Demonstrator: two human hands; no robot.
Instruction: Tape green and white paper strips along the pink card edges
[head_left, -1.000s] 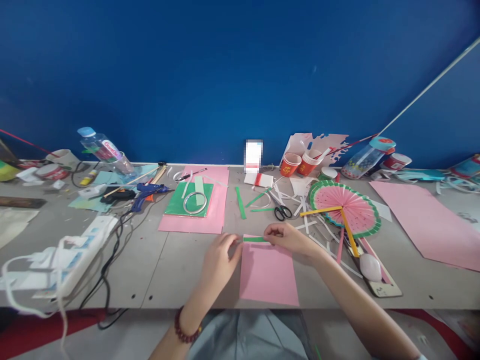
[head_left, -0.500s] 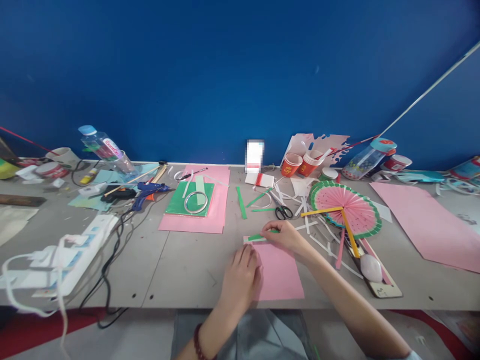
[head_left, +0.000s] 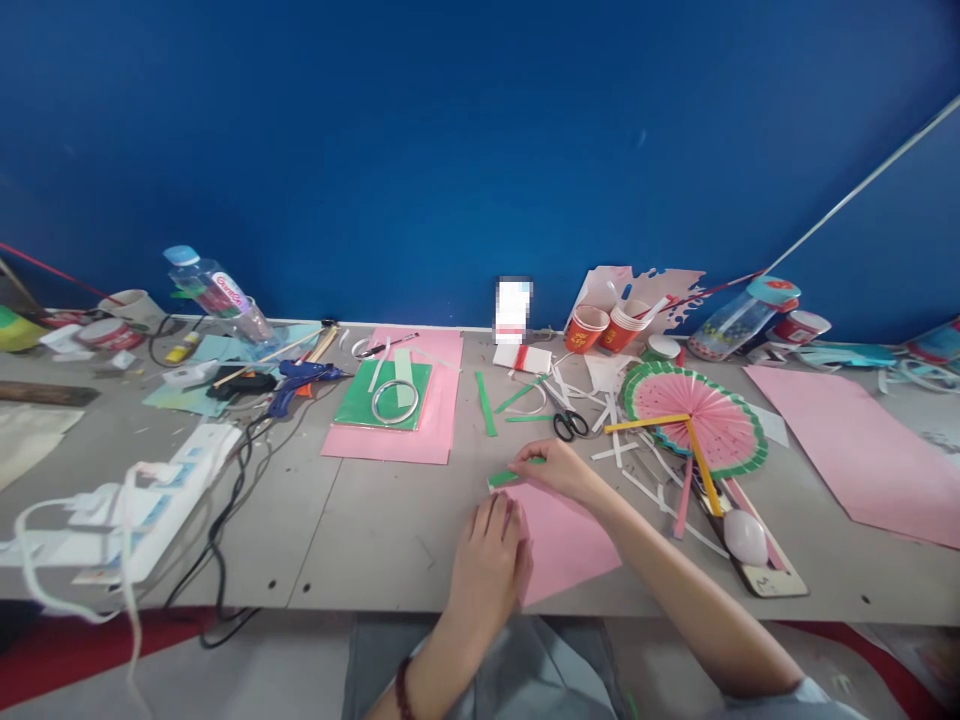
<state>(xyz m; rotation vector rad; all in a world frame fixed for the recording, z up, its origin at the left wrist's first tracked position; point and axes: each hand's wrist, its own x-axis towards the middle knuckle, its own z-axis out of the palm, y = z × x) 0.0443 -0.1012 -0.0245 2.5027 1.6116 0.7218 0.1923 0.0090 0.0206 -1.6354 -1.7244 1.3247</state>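
Observation:
My left hand (head_left: 491, 552) lies flat with fingers together on the left part of a small pink paper sheet (head_left: 566, 540) near the table's front edge. At the sheet's far edge my right hand (head_left: 559, 468) pinches a green paper strip (head_left: 504, 477). The strip sticks out to the left of the fingers and lies tilted along the sheet's top corner. The pink sheet sits turned at an angle on the grey table (head_left: 360, 520).
Black scissors (head_left: 568, 425) and white paper scraps lie behind my right hand. A watermelon paper fan (head_left: 694, 418) with yellow sticks is to the right, a large pink sheet (head_left: 862, 450) further right. Green card with a tape ring (head_left: 394, 398), a blue glue gun (head_left: 304, 380) and a power strip (head_left: 150, 490) are left.
My left hand let go of the strip's left end and moved down onto the pink sheet. The sheet has turned, and my right hand has drawn the strip up and left.

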